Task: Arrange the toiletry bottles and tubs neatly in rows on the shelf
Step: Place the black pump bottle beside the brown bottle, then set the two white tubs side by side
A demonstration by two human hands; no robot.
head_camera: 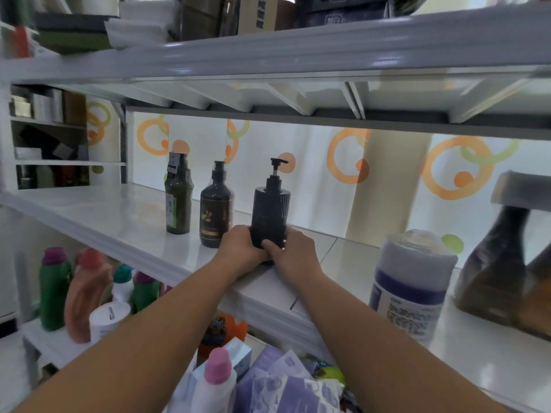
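Observation:
A black pump bottle [270,210] stands upright near the front of the white shelf [119,216]. My left hand [241,247] and my right hand [293,248] both grip its base, one on each side, the right thumb across its front. Left of it stand a dark brown pump bottle [216,213] and, further left, a green bottle [178,198], forming a row. A white tub with a purple band and clear lid [410,281] stands on the same shelf to the right.
Dark brown bottles [501,272] sit at the far right of the shelf. The shelf above [298,55] hangs low overhead, loaded with boxes. Below are coloured detergent bottles [83,293], a pink-capped bottle [216,383] and purple packets [286,386].

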